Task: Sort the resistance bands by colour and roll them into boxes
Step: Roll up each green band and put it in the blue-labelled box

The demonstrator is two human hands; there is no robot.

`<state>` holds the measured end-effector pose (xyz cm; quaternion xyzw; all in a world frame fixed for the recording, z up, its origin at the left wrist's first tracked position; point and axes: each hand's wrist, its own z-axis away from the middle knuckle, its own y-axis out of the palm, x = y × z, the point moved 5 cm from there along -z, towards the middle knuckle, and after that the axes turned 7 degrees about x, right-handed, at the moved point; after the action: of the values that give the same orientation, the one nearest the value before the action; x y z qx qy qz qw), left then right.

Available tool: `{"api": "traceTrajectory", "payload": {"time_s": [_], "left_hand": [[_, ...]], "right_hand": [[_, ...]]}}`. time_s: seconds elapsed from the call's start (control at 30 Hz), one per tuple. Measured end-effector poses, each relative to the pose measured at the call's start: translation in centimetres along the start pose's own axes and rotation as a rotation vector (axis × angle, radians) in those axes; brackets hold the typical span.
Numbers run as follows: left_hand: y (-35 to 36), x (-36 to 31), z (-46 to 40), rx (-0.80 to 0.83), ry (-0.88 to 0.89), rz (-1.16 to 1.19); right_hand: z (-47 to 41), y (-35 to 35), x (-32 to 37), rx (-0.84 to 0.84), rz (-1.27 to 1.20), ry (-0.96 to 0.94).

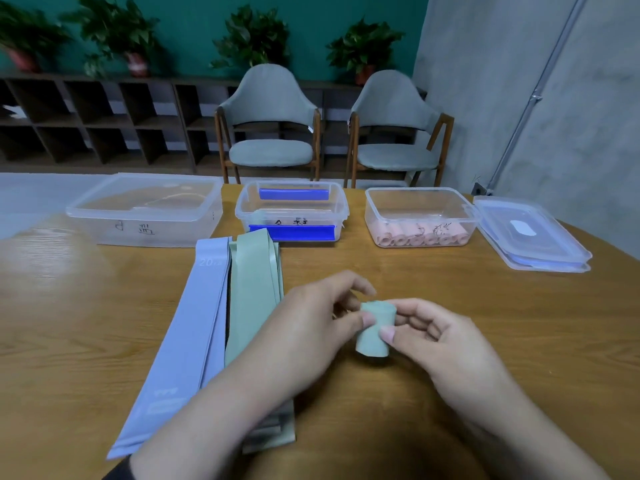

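Observation:
A rolled-up green band [374,332] stands just above the table in front of me. My left hand [311,327] pinches it from the left and my right hand [440,344] pinches it from the right. Flat green bands [251,289] lie in a stack beside flat light-blue bands [194,327], partly under my left forearm. At the back stand three clear boxes: a lidded left box [145,209], a middle box [292,211] with blue clips, and a right box [420,216] holding several pink rolls [422,235].
A clear lid [530,233] lies at the right end of the wooden table [485,306]. Two grey chairs [270,126] stand behind the table, with a shelf and potted plants along the green wall.

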<state>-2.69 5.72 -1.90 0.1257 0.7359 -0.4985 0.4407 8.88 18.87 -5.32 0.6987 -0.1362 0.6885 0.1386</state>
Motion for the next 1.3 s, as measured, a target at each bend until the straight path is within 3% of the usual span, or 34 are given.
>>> {"api": "traceTrajectory", "payload": {"time_s": [0.1,0.23,0.37,0.47,0.63,0.87,1.03,1.3], "left_hand": [[-3.0,-1.0,-0.7,0.035,0.026,0.097],[-7.9,-1.2,-1.7,0.000,0.101,0.029],[-14.4,2.8,-3.4,-0.275,0.010,-0.095],[-16.5,6.7,-5.0,-0.294,-0.124,-0.256],[-16.3,11.1,-6.5,-0.263,-0.146,-0.338],[-14.2,15.1,-6.9,-0.243,-0.103,-0.261],[-13.7,16.3,-7.2,-0.228,-0.144,-0.203],[-13.9,15.9,-7.2,-0.229,-0.158,-0.223]], "right_hand": [[-1.3,1.3,1.7,0.034,-0.102,0.005],[-4.1,3.5,5.5,0.098,-0.085,-0.049],[-9.2,4.0,8.7,0.032,0.124,-0.039],[-14.4,4.5,10.2,-0.031,0.360,0.009],[-23.6,6.9,11.3,-0.083,0.802,0.008],[-32.9,10.5,6.0,-0.020,1.316,0.247],[-34.7,10.9,2.8,0.020,1.457,0.370],[-35.7,11.4,1.9,0.115,1.405,0.396]]}}
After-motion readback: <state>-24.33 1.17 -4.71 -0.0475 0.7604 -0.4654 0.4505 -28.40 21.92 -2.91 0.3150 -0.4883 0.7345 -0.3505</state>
